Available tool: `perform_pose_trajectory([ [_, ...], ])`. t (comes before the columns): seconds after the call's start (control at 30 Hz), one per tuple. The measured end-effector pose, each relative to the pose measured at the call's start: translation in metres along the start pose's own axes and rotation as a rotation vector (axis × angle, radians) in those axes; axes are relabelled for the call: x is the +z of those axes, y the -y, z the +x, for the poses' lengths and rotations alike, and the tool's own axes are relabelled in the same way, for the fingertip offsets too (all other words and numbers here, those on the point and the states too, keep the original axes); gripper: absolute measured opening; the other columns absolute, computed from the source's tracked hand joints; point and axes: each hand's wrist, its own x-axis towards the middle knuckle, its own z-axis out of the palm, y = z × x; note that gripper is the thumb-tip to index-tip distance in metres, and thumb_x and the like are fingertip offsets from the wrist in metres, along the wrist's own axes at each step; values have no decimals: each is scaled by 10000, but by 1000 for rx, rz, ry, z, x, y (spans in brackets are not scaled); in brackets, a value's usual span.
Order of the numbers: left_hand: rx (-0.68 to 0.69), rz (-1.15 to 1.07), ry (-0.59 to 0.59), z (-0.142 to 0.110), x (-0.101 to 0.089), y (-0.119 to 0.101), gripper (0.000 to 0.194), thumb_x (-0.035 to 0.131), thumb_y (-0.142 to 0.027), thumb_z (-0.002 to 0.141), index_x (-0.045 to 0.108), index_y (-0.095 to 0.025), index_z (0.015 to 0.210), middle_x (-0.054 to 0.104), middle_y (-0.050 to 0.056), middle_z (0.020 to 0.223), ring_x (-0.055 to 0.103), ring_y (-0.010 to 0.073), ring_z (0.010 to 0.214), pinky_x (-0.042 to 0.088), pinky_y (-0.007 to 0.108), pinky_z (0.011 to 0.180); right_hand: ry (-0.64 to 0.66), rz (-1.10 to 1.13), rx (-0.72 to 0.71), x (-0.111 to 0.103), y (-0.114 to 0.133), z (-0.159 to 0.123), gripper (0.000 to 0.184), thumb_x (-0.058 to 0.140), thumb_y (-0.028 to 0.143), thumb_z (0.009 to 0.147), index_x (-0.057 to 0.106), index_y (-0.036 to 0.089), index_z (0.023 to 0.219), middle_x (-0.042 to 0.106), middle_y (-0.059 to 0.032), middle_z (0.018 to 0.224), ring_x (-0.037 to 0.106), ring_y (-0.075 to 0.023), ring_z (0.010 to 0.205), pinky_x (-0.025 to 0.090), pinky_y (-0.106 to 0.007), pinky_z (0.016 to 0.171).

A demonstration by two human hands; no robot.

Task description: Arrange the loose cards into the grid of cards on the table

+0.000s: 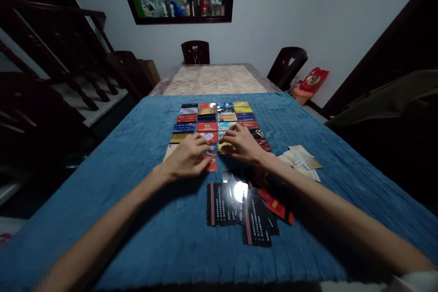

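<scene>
Plastic cards lie in four columns on a blue cloth (137, 223). My left hand (187, 157) rests low over the lower left of this grid, thumb and fingers apart, beside a red card (211, 164). Part of the cards beneath it is hidden. My right hand (241, 143) arches over the right columns, its fingers spread around a yellow card (226, 148) that lies in the grid. Whether the fingertips press on it I cannot tell. Nearer to me is a loose pile of black cards (221, 205) with a red card (278, 205) at its right, partly under my right forearm.
Several pale cards (304, 157) lie heaped right of my right forearm. Past the cloth, the patterned tabletop (219, 77) runs toward a dark wooden chair (195, 52). Another chair (286, 66) stands at the right, near a red bag (314, 80). Stair railings (68, 54) rise at left.
</scene>
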Motion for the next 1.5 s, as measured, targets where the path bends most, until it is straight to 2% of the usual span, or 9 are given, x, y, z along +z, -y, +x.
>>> perform_pose_trajectory([
  [0.13,35,-43,102,-17,8,-32,229,608,-359,875,683,-162,963,675,101,974,547,263,952,467,438,849,-55,65,-54,5,5,-23,229,556,274,937,711,203,1090,695,-98,1072,443,-283,1088,341,-412,871],
  [0.3,89,-46,169,-29,14,-50,493,604,-595,835,671,-155,1046,657,125,993,527,301,996,440,474,885,-69,160,-89,4,17,-45,202,550,271,954,706,215,1070,703,-87,1041,463,-272,1085,367,-429,896],
  [0.4,145,-31,192,-29,15,-55,575,568,-665,820,661,-145,1045,653,131,978,522,300,961,429,478,876,-34,216,-122,0,24,-57,191,587,286,935,703,206,1064,698,-87,1054,468,-269,1091,386,-440,919],
  [0.6,161,-27,237,-32,17,-59,602,568,-654,815,627,-137,1118,643,158,1079,516,311,985,418,494,913,105,239,-162,1,31,-69,330,662,373,880,671,224,1174,651,-101,1174,458,-286,1118,406,-488,935],
  [0.83,165,-1,255,-34,21,-55,640,577,-670,804,607,-132,1148,615,162,1111,527,324,1010,418,500,928,102,244,-153,0,39,-69,316,653,313,864,677,219,1165,637,-106,1185,453,-294,1116,401,-507,950],
  [0.97,153,-27,305,-34,15,-59,601,628,-596,792,586,-141,1183,588,167,1171,520,331,1048,430,505,940,120,249,-137,2,41,-70,342,649,389,888,669,219,1183,635,-113,1178,457,-291,1107,410,-500,939],
  [1.13,109,-39,338,-36,7,-62,571,651,-525,775,574,-179,1223,569,159,1212,526,348,1088,443,533,963,139,256,-130,4,41,-68,369,636,404,892,645,226,1215,616,-120,1209,453,-300,1124,424,-506,923],
  [1.33,54,-90,408,-38,-4,-61,580,686,-344,712,601,-228,1274,560,135,1225,557,332,1079,489,497,937,170,232,-100,-2,42,-68,419,658,345,856,625,232,1259,607,-126,1217,447,-316,1125,419,-523,932],
  [1.5,79,-109,431,-39,-11,-59,659,605,-158,638,621,-307,1280,518,95,1348,535,327,1179,465,496,1010,168,231,-87,-5,41,-69,431,676,273,797,644,235,1225,628,-110,1189,453,-311,1104,418,-523,931],
])
